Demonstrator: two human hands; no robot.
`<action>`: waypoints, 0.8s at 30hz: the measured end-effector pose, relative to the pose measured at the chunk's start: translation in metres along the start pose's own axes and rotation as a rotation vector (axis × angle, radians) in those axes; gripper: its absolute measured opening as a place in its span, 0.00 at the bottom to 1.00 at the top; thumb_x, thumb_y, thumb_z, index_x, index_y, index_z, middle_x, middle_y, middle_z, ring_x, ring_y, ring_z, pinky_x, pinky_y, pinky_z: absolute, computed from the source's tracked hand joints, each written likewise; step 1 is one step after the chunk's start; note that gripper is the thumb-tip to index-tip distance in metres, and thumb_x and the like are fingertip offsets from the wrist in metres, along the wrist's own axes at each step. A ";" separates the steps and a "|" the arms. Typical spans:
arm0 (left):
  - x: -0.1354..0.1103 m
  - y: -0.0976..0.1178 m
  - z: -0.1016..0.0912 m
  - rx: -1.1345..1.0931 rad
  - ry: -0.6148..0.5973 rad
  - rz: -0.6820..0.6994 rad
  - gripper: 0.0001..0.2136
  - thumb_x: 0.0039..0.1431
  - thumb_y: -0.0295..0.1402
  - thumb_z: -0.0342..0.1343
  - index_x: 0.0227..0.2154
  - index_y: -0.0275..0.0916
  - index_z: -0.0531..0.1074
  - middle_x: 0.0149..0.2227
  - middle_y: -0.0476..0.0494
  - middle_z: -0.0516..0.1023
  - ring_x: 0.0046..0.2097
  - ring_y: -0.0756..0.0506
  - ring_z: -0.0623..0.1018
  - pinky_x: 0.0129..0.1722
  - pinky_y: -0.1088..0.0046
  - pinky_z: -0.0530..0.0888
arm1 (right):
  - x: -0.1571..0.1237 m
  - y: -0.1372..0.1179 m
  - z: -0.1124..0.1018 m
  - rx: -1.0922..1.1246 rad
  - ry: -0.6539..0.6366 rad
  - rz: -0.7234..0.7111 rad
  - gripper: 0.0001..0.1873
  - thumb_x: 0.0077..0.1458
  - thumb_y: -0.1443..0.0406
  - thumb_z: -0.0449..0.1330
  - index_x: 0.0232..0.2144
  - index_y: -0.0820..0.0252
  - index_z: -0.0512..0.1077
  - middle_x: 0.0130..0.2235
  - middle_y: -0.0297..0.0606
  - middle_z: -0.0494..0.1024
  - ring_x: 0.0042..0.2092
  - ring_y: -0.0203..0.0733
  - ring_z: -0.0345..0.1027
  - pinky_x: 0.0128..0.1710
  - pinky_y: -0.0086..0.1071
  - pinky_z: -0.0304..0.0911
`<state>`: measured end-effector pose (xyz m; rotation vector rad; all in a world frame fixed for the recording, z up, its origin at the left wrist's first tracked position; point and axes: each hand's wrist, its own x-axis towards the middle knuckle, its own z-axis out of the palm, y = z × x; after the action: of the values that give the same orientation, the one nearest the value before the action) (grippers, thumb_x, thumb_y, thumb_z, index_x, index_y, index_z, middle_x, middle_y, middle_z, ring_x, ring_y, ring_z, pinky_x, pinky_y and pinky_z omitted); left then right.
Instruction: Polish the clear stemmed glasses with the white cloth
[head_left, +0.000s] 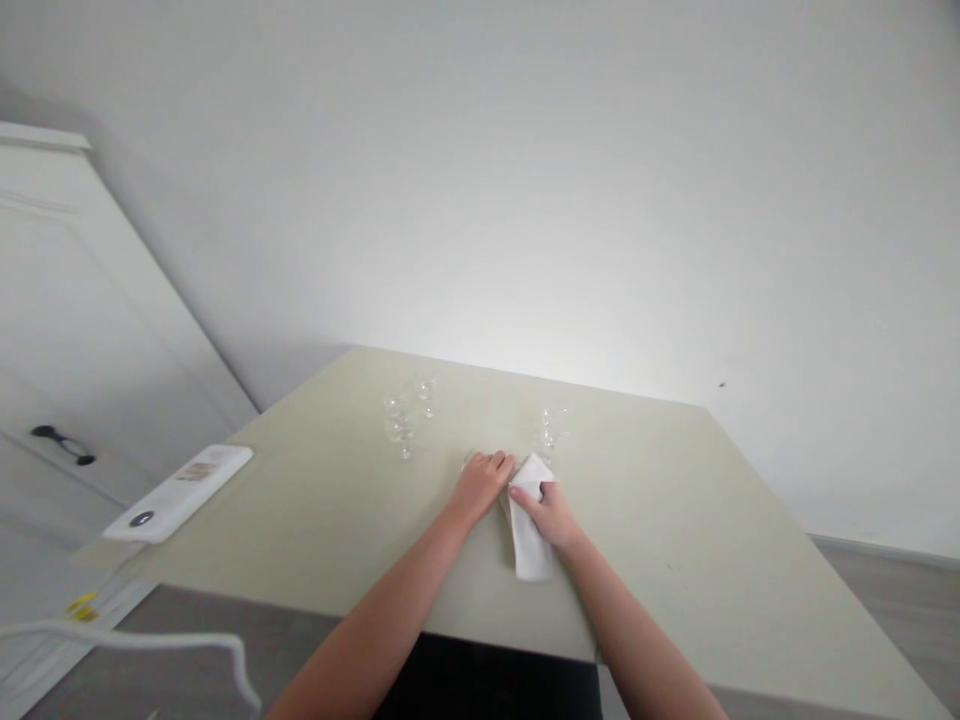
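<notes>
My left hand (484, 478) rests on the pale table (675, 520) with its fingers curled around something clear, apparently a small glass lying or standing under it; I cannot make it out fully. My right hand (547, 510) grips a white folded cloth (529, 545), whose upper end points toward my left hand and whose lower end hangs toward me. Several small clear stemmed glasses stand behind the hands: a group at the back left (405, 420) and another at the back middle (550, 430).
A white flat device with a dark button (180, 492) lies at the table's left edge. A white cabinet with a dark handle (64, 445) stands to the left. A plain white wall rises behind the table. Grey floor shows at the right.
</notes>
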<state>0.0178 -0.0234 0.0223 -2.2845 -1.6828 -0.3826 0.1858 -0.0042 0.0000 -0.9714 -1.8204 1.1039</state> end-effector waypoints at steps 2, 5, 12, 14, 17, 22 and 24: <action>0.000 -0.001 0.000 -0.037 -0.063 -0.063 0.05 0.65 0.29 0.49 0.41 0.38 0.69 0.35 0.44 0.76 0.36 0.43 0.75 0.37 0.67 0.66 | -0.003 -0.003 -0.002 -0.122 0.002 -0.134 0.22 0.48 0.56 0.66 0.43 0.62 0.74 0.44 0.45 0.77 0.46 0.50 0.70 0.48 0.42 0.65; 0.002 -0.001 -0.002 -0.085 -0.092 -0.114 0.05 0.65 0.30 0.49 0.39 0.38 0.69 0.33 0.44 0.77 0.35 0.43 0.75 0.36 0.67 0.66 | -0.003 -0.008 -0.002 -0.166 0.020 -0.294 0.25 0.46 0.59 0.68 0.47 0.60 0.71 0.48 0.47 0.73 0.50 0.50 0.67 0.52 0.41 0.64; 0.003 0.003 -0.002 -0.051 0.038 0.017 0.06 0.66 0.29 0.47 0.41 0.39 0.68 0.40 0.41 0.76 0.45 0.41 0.73 0.45 0.63 0.65 | 0.002 -0.004 0.001 -0.026 0.063 0.056 0.20 0.60 0.51 0.53 0.35 0.62 0.71 0.34 0.41 0.77 0.38 0.46 0.69 0.42 0.40 0.67; 0.003 0.000 -0.001 -0.060 0.025 -0.017 0.05 0.66 0.29 0.47 0.40 0.39 0.68 0.38 0.42 0.75 0.42 0.42 0.74 0.44 0.64 0.65 | 0.000 0.001 0.001 -0.067 0.038 -0.008 0.20 0.55 0.53 0.60 0.43 0.63 0.71 0.40 0.43 0.77 0.42 0.48 0.70 0.46 0.42 0.66; 0.003 -0.005 0.000 -0.092 0.013 -0.086 0.06 0.65 0.28 0.47 0.38 0.39 0.68 0.36 0.42 0.76 0.40 0.42 0.74 0.43 0.65 0.65 | -0.002 0.005 0.001 -0.095 -0.002 -0.199 0.32 0.51 0.61 0.63 0.57 0.62 0.63 0.52 0.48 0.73 0.52 0.52 0.67 0.55 0.44 0.62; 0.004 -0.010 0.002 -0.153 0.000 -0.221 0.08 0.60 0.23 0.47 0.38 0.39 0.68 0.34 0.44 0.77 0.39 0.43 0.76 0.41 0.67 0.65 | -0.002 0.007 0.001 -0.015 0.023 -0.216 0.32 0.55 0.64 0.58 0.62 0.58 0.59 0.61 0.46 0.66 0.63 0.52 0.57 0.64 0.50 0.50; 0.005 -0.011 0.003 -0.173 -0.004 -0.280 0.08 0.59 0.23 0.48 0.37 0.39 0.67 0.34 0.45 0.77 0.38 0.43 0.77 0.41 0.67 0.65 | -0.001 0.008 0.002 0.095 0.036 -0.101 0.28 0.57 0.60 0.57 0.59 0.57 0.64 0.59 0.43 0.69 0.62 0.51 0.60 0.63 0.49 0.54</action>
<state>0.0091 -0.0147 0.0218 -2.1654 -2.0508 -0.6038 0.1866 -0.0033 -0.0084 -0.8296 -1.7523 1.0936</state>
